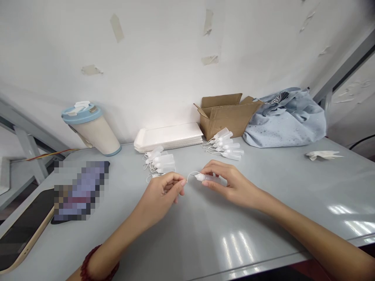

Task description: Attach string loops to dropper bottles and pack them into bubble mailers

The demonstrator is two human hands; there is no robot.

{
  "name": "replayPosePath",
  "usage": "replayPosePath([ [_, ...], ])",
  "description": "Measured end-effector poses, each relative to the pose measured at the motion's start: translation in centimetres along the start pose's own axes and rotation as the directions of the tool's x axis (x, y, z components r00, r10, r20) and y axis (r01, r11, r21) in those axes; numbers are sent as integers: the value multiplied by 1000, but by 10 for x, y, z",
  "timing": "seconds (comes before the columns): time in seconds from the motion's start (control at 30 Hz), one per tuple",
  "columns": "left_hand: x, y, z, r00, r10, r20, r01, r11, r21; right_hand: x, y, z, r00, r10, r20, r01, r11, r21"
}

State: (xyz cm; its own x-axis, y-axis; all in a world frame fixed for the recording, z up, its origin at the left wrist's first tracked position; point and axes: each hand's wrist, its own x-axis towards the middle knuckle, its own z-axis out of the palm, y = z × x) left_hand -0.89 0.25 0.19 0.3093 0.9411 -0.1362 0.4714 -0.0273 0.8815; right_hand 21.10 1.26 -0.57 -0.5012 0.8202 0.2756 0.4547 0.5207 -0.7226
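Note:
My right hand (pixel 234 181) is closed around a small translucent squeeze bottle (pixel 213 179) with a white nozzle and a thin needle tip, lying sideways and pointing left. From its neck a thin white strap (pixel 191 172) arches over to my left hand (pixel 164 193). The left thumb and forefinger pinch the strap's far end, just left of the needle; what sits at that end is hidden by the fingers. Beyond the left hand lies a pile of similar bottles (pixel 164 159) with looped straps. A second group of bottles (pixel 227 145) rests behind the right hand.
White padded envelopes (pixel 172 134) are stacked against the wall, beside an open cardboard box (pixel 227 117) and a pale blue cloth bag (pixel 290 121). A tumbler (pixel 92 127) stands left, with a phone (pixel 27 224) nearer me. Crumpled tissue (pixel 324 155) lies right on the grey table (pixel 187 242).

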Motion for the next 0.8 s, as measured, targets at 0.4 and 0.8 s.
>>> replayPosePath([
  [0.4, 0, 0, 2, 996, -70, 62, 83, 972, -218, -1, -4, 5, 996, -61, 59, 58, 998, 37],
  [0.8, 1, -3, 2, 991, -62, 121, 98, 943, -318, -1, -5, 4, 996, -56, 62, 54, 998, 40],
])
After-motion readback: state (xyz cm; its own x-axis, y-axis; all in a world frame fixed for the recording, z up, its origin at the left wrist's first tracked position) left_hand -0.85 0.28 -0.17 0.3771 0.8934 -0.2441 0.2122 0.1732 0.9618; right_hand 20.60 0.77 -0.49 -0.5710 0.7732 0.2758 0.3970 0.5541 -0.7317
